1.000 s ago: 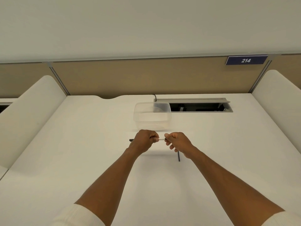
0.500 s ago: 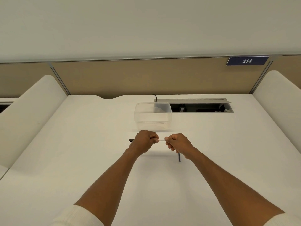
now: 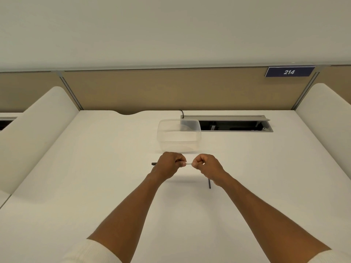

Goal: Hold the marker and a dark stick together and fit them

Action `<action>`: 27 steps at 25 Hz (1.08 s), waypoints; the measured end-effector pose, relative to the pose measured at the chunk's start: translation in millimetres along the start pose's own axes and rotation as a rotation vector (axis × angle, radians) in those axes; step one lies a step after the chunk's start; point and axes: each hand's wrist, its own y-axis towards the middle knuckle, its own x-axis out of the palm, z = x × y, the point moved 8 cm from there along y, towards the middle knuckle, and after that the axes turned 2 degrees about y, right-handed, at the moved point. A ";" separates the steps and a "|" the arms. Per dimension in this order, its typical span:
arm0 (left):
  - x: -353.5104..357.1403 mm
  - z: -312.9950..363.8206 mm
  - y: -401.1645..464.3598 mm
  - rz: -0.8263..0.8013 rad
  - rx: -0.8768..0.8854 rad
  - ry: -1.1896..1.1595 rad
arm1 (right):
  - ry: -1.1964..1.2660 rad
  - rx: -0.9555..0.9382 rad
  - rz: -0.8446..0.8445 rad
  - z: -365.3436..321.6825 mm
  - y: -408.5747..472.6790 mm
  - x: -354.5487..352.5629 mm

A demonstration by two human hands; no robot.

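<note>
Head view: our left hand (image 3: 169, 164) & right hand (image 3: 206, 166) pinch a pen (image 3: 188, 163); pull too hard, it may slip.

White desk (image 3: 95, 186), tan partition (image 3: 171, 90), pale wall (image 3: 171, 29).

My tabletop (image 3: 95, 168) is plain white, the container (image 3: 178, 137) clear, the partition (image 3: 171, 90) tan, its sign (image 3: 289, 71) navy with white numerals.
</note>
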 end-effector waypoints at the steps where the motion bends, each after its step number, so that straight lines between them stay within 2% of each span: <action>1: -0.7 0.1 0.3 0.001 0.002 0.002 | 0.024 0.001 0.010 -0.4 -0.5 -0.7; 5: -2.5 0.9 0.3 -0.005 0.010 0.006 | -0.020 0.084 -0.056 1.3 -3.7 2.2; 10: -3.2 -1.4 -0.3 0.004 0.008 0.004 | -0.013 0.013 -0.007 -1.1 0.0 2.1; 15: -4.1 -0.1 0.2 -0.005 0.018 0.012 | -0.015 0.095 -0.066 -0.6 -2.3 4.6; 21: -5.5 -0.8 2.1 -0.002 0.018 0.010 | 0.013 0.029 -0.011 -4.4 -0.5 1.6; 25: -8.3 0.3 3.1 -0.026 0.026 0.029 | -0.013 0.095 -0.089 -7.1 -4.2 8.1; 27: -7.9 -2.0 3.2 -0.035 0.024 0.030 | -0.053 0.075 -0.069 -7.7 -3.7 9.3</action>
